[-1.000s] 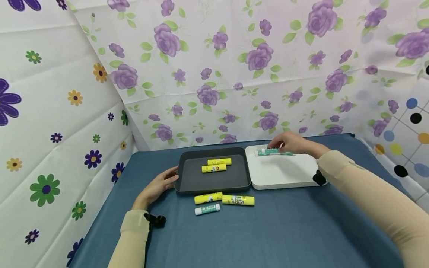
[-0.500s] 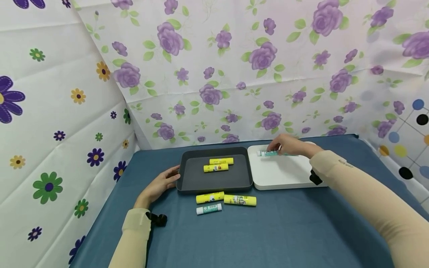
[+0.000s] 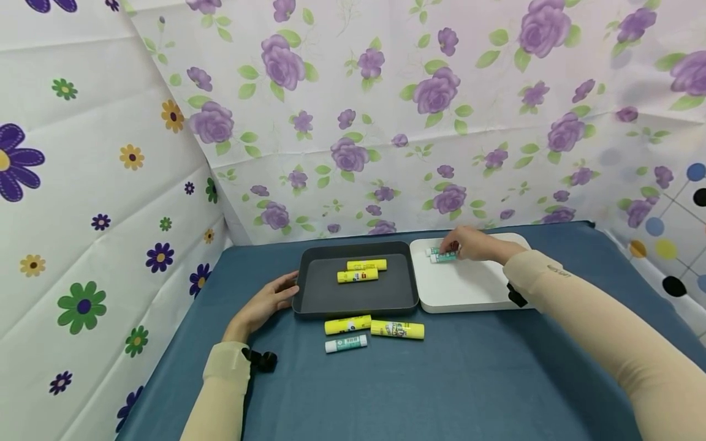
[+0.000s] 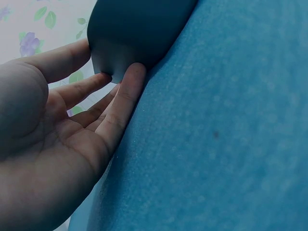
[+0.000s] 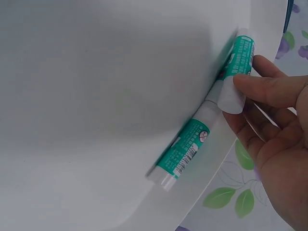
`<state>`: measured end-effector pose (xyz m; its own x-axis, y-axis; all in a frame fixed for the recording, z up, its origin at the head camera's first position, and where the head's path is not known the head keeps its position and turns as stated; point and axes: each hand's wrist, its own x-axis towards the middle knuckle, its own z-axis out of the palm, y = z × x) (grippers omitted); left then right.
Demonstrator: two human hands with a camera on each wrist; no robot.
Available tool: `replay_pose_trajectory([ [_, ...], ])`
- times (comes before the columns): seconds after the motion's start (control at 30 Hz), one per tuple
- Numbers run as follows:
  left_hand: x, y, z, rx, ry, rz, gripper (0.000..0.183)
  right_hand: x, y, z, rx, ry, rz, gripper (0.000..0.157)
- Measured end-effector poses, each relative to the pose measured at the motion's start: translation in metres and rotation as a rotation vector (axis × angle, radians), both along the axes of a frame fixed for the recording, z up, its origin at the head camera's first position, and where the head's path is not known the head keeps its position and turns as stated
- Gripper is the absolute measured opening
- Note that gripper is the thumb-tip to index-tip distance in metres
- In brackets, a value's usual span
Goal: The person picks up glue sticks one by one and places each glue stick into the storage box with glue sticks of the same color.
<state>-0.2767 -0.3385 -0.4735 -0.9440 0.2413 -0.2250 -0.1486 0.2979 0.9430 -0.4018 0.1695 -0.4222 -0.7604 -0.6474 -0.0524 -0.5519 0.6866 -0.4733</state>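
My right hand (image 3: pixel 469 244) is over the far left part of the white tray (image 3: pixel 469 294). Between thumb and fingers it pinches a green-and-white glue stick (image 5: pixel 242 57), plain in the right wrist view. Another green-and-white glue stick (image 5: pixel 185 147) lies along the tray's far wall, and part of a further one shows beneath the pinched stick. My left hand (image 3: pixel 268 302) touches the left end of the dark grey tray (image 3: pixel 314 300). In the left wrist view its fairly straight fingertips (image 4: pixel 134 74) rest against the outer wall of that tray.
Two yellow glue sticks (image 3: pixel 358 275) lie inside the dark tray. In front of the trays, two more yellow glue sticks (image 3: pixel 397 329) and one green-and-white glue stick (image 3: pixel 345 343) lie on the blue cloth (image 3: pixel 386 392). Flowered sheets (image 3: pixel 342 122) stand behind and beside the table.
My right hand has shifted slightly left and nearer with its glue stick, which now appears just in front of another stick. My left hand stays at the dark tray. The head view has shifted slightly.
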Motion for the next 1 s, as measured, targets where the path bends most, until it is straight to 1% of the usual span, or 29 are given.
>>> replay_pose_trajectory([
  [0.23,0.0007,0.0008,0.0017,-0.007,0.005,-0.013,0.065,0.0012,-0.0036,0.0003,0.013,-0.003,0.000,0.045],
  [0.43,0.0003,0.0009,0.0020,-0.003,-0.008,0.002,0.063,0.0016,-0.0062,-0.0027,0.039,0.042,0.020,0.047],
  [0.7,-0.0003,0.0005,0.0015,-0.003,-0.001,-0.013,0.063,0.0043,-0.0077,-0.0041,0.095,0.103,0.031,0.046],
  [1.0,0.0002,0.0003,0.0027,-0.003,0.003,-0.013,0.063,0.0040,-0.0094,-0.0017,0.125,0.124,0.039,0.039],
])
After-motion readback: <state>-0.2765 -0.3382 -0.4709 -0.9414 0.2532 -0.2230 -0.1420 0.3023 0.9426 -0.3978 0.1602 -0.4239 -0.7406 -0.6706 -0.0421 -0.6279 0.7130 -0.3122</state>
